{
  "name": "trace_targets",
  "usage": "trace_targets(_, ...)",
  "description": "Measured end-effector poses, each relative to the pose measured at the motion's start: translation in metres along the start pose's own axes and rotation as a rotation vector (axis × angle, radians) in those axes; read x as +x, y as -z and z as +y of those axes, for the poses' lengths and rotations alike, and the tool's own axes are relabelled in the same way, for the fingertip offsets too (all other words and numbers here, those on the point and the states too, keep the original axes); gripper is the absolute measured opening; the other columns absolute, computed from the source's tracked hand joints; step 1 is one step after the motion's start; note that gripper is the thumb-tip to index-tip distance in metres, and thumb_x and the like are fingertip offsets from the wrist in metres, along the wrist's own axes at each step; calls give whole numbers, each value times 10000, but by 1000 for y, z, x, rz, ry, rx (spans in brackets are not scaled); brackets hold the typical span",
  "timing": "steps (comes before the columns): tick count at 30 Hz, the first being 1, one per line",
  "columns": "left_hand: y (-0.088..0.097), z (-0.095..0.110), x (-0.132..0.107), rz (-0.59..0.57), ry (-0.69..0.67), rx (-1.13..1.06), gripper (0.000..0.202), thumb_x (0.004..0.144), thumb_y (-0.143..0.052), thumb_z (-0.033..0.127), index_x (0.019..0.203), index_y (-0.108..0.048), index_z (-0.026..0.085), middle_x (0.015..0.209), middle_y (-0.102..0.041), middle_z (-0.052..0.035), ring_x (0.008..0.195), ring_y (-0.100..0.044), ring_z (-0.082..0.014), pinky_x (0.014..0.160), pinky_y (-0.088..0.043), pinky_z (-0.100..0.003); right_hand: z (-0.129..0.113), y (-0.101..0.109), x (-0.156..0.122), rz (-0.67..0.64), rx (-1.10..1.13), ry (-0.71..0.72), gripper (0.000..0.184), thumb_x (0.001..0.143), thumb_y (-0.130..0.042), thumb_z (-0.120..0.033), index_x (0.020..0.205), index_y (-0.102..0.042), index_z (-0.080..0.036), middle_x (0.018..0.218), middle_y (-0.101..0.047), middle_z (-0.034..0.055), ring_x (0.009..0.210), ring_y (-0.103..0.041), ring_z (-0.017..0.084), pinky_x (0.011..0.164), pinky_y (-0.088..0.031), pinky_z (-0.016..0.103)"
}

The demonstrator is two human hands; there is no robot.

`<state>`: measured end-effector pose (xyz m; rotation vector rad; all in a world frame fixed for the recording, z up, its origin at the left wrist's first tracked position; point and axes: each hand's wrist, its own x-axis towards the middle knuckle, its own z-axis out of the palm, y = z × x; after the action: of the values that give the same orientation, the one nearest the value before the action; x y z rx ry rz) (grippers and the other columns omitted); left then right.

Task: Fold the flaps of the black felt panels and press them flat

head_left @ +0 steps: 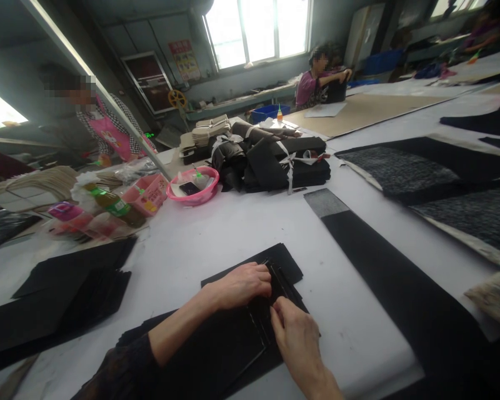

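Both of my hands are at a stack of flat black sheets (216, 344) on the white table. My left hand (244, 284) lies across the far part, its fingers curled over the edge of a narrower black piece (280, 283). Close by on the right, my right hand (294, 328) pinches at the edge of that piece, thumb and fingertips together. Thin light lines run along the piece's edges. Beyond it, more black sheets (289, 258) stick out. What lies under my left palm is hidden.
Left is another pile of black sheets (66, 289). Ahead stand a pink basin (194, 201) with a phone, tied black bundles (270, 166), a bottle (119, 206) and a pink box (150, 194). A long black strip (379, 261) crosses the right side. Two people work beyond the table.
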<state>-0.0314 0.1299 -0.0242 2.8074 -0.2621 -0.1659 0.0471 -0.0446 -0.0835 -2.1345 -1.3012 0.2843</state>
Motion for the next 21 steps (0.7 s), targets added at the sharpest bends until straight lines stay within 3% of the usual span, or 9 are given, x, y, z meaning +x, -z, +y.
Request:
trace_targets(8, -5, -14, -6, 107, 89, -142, 127, 938, -517, 138, 852, -598, 186, 862, -593, -14, 857, -530, -155, 828, -411, -270, 6, -5, -5, -17, -9, -14, 194, 933, -472, -212, 748, -529, -230, 656, -607, -33, 556, -596, 150, 530, -258, 270)
trace_targets(21, -5, -16, -10, 88, 117, -233, 73, 912, -611, 242, 857, -649, 213, 846, -560, -8, 859, -532, -151, 784, -412, -232, -12, -3, 13, -80, -151, -8, 169, 946, -500, -211, 792, -570, -214, 773, -610, -8, 599, -606, 153, 529, -230, 284)
